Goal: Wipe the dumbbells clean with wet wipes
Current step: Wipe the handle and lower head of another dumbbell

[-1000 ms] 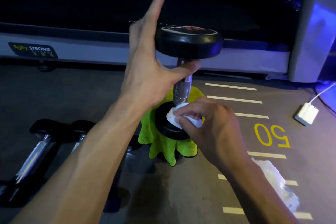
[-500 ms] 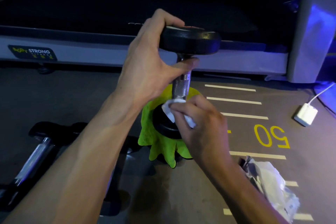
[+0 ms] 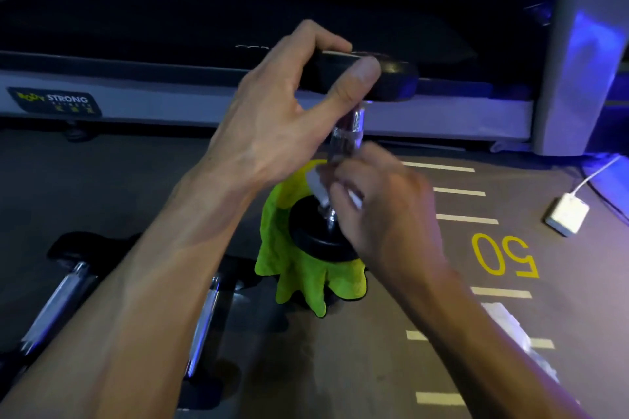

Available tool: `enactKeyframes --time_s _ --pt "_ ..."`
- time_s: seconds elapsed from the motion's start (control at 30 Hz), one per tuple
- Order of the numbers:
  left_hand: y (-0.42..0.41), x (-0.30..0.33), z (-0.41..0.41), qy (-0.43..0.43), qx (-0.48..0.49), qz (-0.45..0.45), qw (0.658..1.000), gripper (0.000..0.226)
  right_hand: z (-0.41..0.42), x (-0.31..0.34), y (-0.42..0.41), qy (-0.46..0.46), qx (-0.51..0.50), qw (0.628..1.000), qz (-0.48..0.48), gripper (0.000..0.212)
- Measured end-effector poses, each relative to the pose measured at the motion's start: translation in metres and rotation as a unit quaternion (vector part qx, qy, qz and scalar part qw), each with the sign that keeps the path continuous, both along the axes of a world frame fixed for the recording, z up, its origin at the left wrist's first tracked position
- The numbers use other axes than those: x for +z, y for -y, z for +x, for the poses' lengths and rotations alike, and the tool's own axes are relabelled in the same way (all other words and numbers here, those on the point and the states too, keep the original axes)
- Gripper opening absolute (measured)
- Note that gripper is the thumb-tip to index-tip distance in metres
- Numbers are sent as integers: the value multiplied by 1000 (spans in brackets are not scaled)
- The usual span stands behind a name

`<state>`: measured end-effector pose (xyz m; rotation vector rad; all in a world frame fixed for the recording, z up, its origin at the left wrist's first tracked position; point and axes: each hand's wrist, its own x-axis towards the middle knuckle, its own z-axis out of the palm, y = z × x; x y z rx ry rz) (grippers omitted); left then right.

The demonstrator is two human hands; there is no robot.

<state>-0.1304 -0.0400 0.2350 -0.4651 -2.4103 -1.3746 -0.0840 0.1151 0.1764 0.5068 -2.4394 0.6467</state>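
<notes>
Dumbbell (image 3: 343, 146) stands on end over a green cloth (image 3: 299, 279) on the floor, its long axis running from 6 o'clock at the lower head to 12 o'clock at the top head, tilted a little toward 1 o'clock. The left hand (image 3: 289, 105) grips the top head from 9 o'clock, fingers curled over the far rim and the thumb pressed on the near edge. The right hand (image 3: 381, 211) comes in from 5 o'clock and pinches a white wet wipe (image 3: 318, 189) against the chrome handle just above the lower head; the hand is blurred, so the exact finger hold is unclear. The right hand is the nearer one to the handle, and the stroke ahead likely runs up the shaft toward 12 o'clock.

Compared with half a second ago, the left thumb has moved from the handle under the top head up to the head's edge, and the wipe has risen from the lower head's face onto the shaft. Two more dumbbells (image 3: 61, 292) lie flat at 8 o'clock, well apart from the hands.
</notes>
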Motion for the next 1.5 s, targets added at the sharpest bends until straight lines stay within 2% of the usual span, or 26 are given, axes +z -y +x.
enactKeyframes --time_s 0.1,0.27,0.33,0.47,0.63,0.77,0.87,0.93,1.0,1.1,1.17,1.23,1.3,1.37,1.43,1.47,1.5 --pt "-1 2 -2 0 -4 13 1000 34 -12 12 7 -74 -46 994 -64 5" --pt "1 -2 -5 3 -19 41 999 29 15 -20 -2 12 -1 1000 -12 11" --pt "3 -3 -7 11 -25 50 998 26 5 -12 -3 -8 -2 1000 -23 13" --pt "2 -3 -9 21 -46 64 997 23 -17 11 6 -104 -55 991 -70 13" --pt "-2 -4 -10 23 -43 71 996 21 3 -15 1 -79 -56 993 -61 21" --pt "-9 -4 -13 29 -44 83 995 19 -19 -1 -3 -48 -66 973 -216 9" --pt "-12 -4 -14 31 -41 84 995 17 -37 1 0 -8 -32 909 -415 8" --pt "-12 -3 -15 33 -41 88 995 17 -33 -2 8 4 -17 879 -477 10" --pt "-13 -4 -15 28 -36 96 994 17 -28 0 16 -19 -18 885 -464 13" --pt "-14 -3 -16 22 -34 93 995 16 -34 6 18 -96 -42 932 -346 12" --pt "-13 -2 -17 22 -32 86 996 16 -41 8 14 -122 -41 944 -304 12" --pt "-14 -1 -18 24 -32 86 996 18 -44 6 10 -123 -40 944 -305 11" --pt "-15 0 -19 24 -31 93 995 21 -45 1 10 -87 -36 918 -385 11" --pt "-16 -1 -20 25 -28 94 995 22 -46 -1 12 -9 -12 844 -537 13" --pt "-17 -2 -21 22 -26 92 995 23 -47 1 14 54 6 771 -634 16" --pt "-17 -2 -21 20 -25 92 995 22 -46 2 15 65 12 755 -652 15" --pt "-16 -3 -21 19 -24 93 995 22 -44 4 18 61 14 756 -652 14"
